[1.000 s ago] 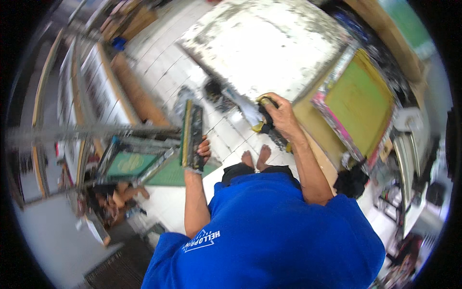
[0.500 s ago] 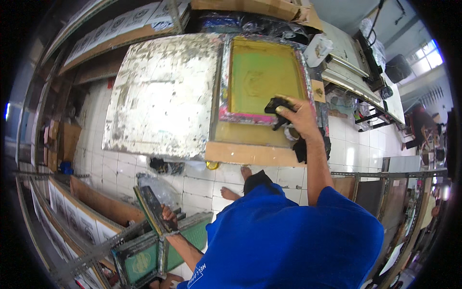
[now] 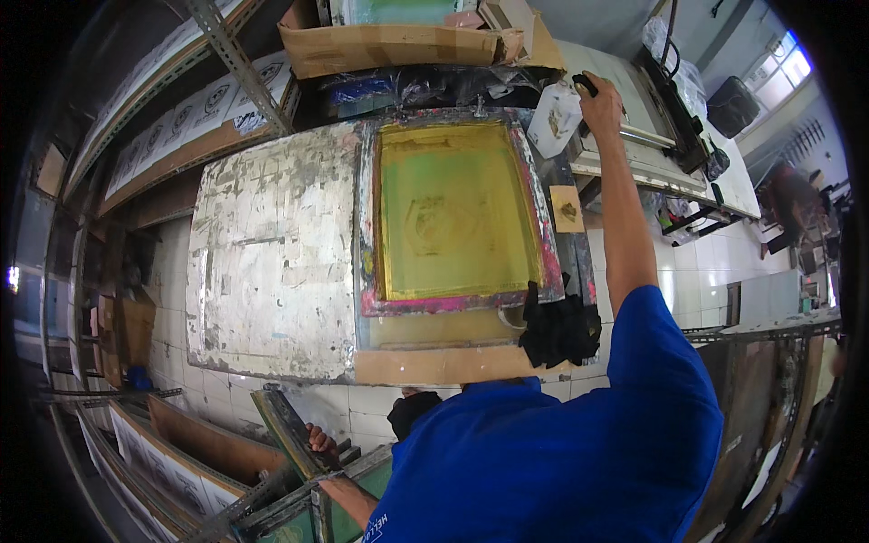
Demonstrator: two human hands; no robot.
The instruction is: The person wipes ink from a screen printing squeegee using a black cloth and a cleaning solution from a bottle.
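My right hand (image 3: 602,104) reaches to the far right of the table. It is closed at the top of a white plastic jug (image 3: 554,122), which leans to one side; a small black piece shows at the fingertips, too small to name. At the lower left, my left hand (image 3: 323,443) grips the edge of a screen printing frame (image 3: 282,423) that stands tilted beside me. A yellow-green mesh screen (image 3: 462,217) in a pink-stained frame lies flat on the table. Black cloth (image 3: 561,328) rests at that screen's near right corner, partly over a roll of tape (image 3: 512,317).
A paint-spotted white board (image 3: 272,253) forms the table's left half. Metal shelving (image 3: 231,63) with printed sheets stands at left. An open cardboard box (image 3: 398,50) sits beyond the table. Another green screen (image 3: 348,520) leans near my left arm. A person (image 3: 797,204) is far right.
My right hand has left the black cloth at the screen's near right corner and moved up to the white jug. My left hand keeps hold of the frame. The view has shifted.
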